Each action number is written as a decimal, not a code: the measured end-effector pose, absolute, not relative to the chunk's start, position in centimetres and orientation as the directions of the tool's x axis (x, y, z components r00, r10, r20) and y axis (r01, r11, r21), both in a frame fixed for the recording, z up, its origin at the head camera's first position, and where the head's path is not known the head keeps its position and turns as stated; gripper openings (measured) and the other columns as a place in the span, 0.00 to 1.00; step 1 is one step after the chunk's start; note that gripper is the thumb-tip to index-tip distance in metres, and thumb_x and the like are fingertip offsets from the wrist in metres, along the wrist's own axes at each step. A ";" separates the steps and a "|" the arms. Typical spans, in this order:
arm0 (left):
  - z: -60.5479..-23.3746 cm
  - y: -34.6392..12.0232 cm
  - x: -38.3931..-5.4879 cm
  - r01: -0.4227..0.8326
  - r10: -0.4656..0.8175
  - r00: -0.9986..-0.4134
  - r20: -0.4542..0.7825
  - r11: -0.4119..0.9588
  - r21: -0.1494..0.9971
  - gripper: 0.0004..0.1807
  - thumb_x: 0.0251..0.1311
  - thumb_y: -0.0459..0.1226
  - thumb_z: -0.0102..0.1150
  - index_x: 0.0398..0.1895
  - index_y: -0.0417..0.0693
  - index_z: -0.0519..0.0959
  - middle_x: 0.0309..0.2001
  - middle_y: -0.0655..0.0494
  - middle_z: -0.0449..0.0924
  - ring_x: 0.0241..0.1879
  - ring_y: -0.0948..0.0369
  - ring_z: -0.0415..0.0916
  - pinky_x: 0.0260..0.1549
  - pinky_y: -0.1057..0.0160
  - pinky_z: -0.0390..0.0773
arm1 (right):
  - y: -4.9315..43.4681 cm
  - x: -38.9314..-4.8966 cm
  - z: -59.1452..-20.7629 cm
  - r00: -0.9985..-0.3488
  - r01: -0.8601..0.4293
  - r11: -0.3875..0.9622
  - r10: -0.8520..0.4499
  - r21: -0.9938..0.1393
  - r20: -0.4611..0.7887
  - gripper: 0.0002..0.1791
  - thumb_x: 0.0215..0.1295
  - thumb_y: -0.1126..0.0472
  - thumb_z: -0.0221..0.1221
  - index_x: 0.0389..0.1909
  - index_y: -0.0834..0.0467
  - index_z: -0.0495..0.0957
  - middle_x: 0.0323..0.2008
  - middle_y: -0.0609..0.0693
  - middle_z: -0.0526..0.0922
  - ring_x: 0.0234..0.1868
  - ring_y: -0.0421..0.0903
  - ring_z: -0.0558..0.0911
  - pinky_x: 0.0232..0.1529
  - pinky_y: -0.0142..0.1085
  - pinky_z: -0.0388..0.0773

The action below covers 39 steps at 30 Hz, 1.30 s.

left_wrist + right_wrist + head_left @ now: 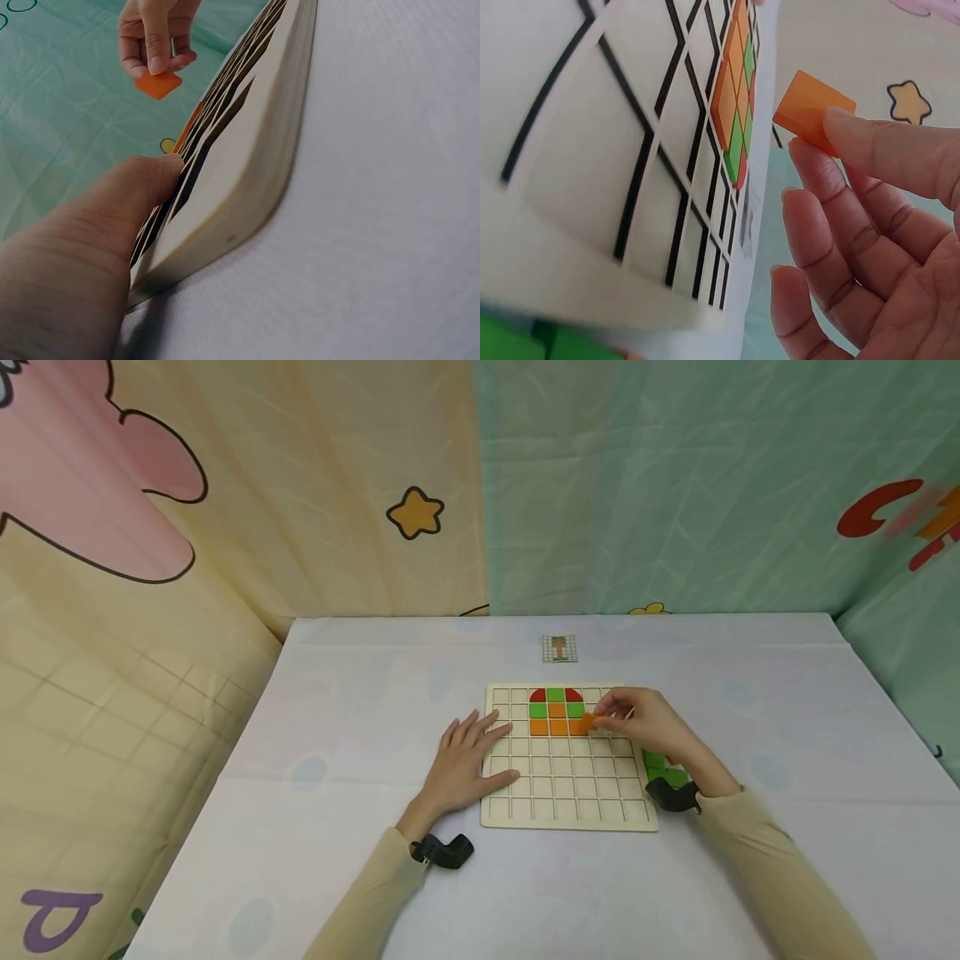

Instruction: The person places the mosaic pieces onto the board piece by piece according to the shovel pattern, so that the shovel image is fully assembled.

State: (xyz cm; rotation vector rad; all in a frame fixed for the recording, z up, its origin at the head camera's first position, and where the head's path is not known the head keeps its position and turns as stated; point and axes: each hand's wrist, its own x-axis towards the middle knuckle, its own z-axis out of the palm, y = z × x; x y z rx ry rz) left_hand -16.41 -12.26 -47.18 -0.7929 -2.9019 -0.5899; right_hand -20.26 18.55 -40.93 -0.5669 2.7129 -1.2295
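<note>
My right hand (651,720) pinches an orange square tile (810,105) between thumb and fingers, above the right part of a pale wooden grid board (573,787). Seen from the right wrist, the tile is held up off the board. My left hand (463,770) rests with spread, straight fingers on the board's left side; its thumb (161,176) lies over the edge in the left wrist view. Near the board's top sits a patch of tiles: green and rounded red ones in the top row, green around an orange tile (557,711) below, then a row of orange.
Several loose green tiles (655,768) and a bit of orange lie beside the board's right edge, partly hidden by the right wrist. A small card (559,648) with a grid picture lies behind the board. Printed curtains stand around the white-covered table (360,718).
</note>
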 end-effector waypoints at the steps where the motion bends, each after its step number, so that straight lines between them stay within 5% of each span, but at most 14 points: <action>1: -47.2 -12.3 -16.4 0.504 0.475 -0.863 0.172 0.792 0.345 0.39 0.58 0.62 0.51 0.70 0.57 0.63 0.73 0.56 0.50 0.72 0.51 0.40 0.67 0.51 0.35 | 18.3 -20.3 -40.9 -0.919 -0.300 0.595 -0.391 -0.745 0.058 0.04 0.60 0.61 0.65 0.32 0.57 0.81 0.28 0.46 0.79 0.29 0.47 0.75 0.30 0.38 0.73; 39: -47.1 -12.2 -16.3 0.492 0.469 -0.870 0.156 0.796 0.351 0.39 0.59 0.62 0.50 0.71 0.58 0.62 0.73 0.57 0.49 0.72 0.53 0.39 0.67 0.52 0.34 | 14.6 -20.0 -41.9 -0.869 -0.377 0.650 -0.494 -0.659 0.010 0.03 0.56 0.61 0.67 0.27 0.56 0.83 0.22 0.41 0.79 0.23 0.41 0.71 0.27 0.36 0.67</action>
